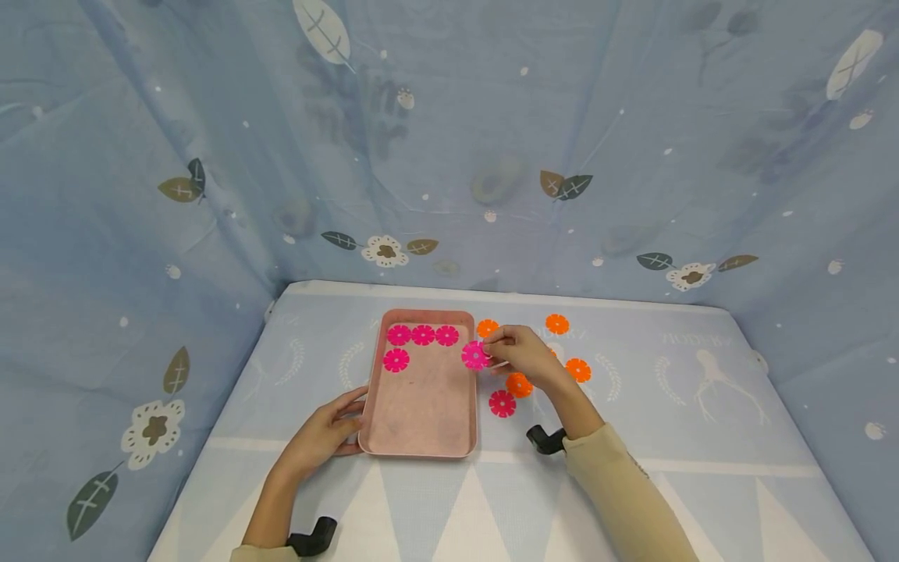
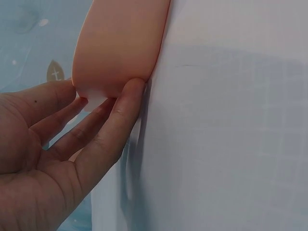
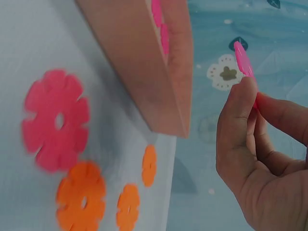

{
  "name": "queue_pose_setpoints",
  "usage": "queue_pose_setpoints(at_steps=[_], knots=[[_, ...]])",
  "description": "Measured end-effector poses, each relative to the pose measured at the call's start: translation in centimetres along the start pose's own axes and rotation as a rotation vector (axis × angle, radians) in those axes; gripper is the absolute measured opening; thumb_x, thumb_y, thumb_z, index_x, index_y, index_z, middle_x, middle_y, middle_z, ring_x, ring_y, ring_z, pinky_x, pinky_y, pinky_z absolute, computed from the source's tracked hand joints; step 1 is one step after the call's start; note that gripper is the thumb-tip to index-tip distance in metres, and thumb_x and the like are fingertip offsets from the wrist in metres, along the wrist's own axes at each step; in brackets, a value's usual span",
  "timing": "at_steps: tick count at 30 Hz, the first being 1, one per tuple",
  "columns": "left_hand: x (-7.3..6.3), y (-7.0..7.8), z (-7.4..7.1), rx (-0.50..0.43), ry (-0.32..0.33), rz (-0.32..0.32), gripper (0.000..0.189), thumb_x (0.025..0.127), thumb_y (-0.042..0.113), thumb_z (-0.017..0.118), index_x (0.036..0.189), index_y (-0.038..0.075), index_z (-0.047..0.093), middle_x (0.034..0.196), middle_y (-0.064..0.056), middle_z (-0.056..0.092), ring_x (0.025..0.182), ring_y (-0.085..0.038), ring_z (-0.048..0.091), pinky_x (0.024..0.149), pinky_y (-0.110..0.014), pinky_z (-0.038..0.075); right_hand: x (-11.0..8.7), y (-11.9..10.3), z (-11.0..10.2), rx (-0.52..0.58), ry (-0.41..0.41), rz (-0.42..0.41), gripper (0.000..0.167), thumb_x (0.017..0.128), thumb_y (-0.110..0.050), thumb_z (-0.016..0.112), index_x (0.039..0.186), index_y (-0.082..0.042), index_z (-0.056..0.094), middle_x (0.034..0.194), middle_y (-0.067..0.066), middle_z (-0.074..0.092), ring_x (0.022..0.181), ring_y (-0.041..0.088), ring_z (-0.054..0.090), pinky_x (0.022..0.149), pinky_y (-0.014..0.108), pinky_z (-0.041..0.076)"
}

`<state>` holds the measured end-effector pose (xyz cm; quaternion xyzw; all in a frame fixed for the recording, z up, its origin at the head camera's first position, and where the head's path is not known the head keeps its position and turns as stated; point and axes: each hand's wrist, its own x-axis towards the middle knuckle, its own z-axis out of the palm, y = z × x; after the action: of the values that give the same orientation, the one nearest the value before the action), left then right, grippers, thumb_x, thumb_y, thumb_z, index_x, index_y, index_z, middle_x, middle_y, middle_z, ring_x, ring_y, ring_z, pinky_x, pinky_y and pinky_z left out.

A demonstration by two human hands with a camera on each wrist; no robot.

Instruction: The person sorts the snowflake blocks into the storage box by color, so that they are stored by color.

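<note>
A pink tray (image 1: 421, 414) lies on the cloth-covered table, with several notched pink plastic discs (image 1: 423, 335) inside: three in a row along the far end and one below at left. My left hand (image 1: 319, 437) holds the tray by its left wall; in the left wrist view its fingers (image 2: 127, 103) bend against the tray's edge (image 2: 118, 48). Above the tray's right rim, my right hand (image 1: 523, 355) pinches another pink disc (image 1: 474, 356) between thumb and fingertips. This disc (image 3: 243, 60) appears nearly edge-on in the right wrist view, held well apart from the tray.
Right of the tray lie several orange discs (image 1: 578, 370) and a pinkish-red disc (image 1: 502, 403), some partly hidden by my right hand. A patterned blue curtain (image 1: 449, 140) hangs behind and beside the table. Black wrist mounts (image 1: 545, 439) sit on both wrists.
</note>
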<state>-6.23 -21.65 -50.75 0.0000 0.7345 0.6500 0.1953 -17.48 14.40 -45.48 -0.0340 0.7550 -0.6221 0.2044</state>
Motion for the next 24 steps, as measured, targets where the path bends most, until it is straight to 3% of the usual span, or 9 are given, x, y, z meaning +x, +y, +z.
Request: queue_pose_setpoints(at_steps=[10, 17, 24], knots=[[0.0, 0.2, 0.1, -0.008, 0.005, -0.008, 0.056, 0.102, 0.005, 0.055, 0.155, 0.008, 0.037, 0.146, -0.029, 0.042, 0.114, -0.036, 0.062, 0.079, -0.043, 0.06, 3.6, -1.9, 4.1, 0.144, 0.05, -0.014, 0.018, 0.097, -0.003, 0.063, 0.111, 0.009, 0.063, 0.097, 0.017, 0.064, 0.082, 0.029, 0.067, 0.089, 0.058, 0.053], [0.0, 0.0, 0.0, 0.002, 0.015, -0.016, 0.056, 0.102, 0.006, 0.056, 0.154, 0.009, 0.037, 0.146, -0.028, 0.043, 0.114, -0.036, 0.062, 0.079, -0.043, 0.06, 5.6, -1.2, 7.3, 0.257, 0.116, 0.011, 0.018, 0.097, -0.003, 0.064, 0.111, 0.008, 0.064, 0.103, 0.018, 0.062, 0.078, 0.025, 0.069, 0.085, 0.051, 0.057], [0.1, -0.1, 0.0, 0.001, 0.002, -0.006, 0.056, 0.102, 0.007, 0.055, 0.155, 0.009, 0.037, 0.146, -0.029, 0.043, 0.114, -0.037, 0.062, 0.079, -0.043, 0.06, 6.7, 0.8, 9.6, 0.269, 0.19, 0.03, 0.018, 0.097, -0.001, 0.064, 0.111, 0.01, 0.065, 0.098, 0.016, 0.061, 0.074, 0.028, 0.07, 0.076, 0.046, 0.06]])
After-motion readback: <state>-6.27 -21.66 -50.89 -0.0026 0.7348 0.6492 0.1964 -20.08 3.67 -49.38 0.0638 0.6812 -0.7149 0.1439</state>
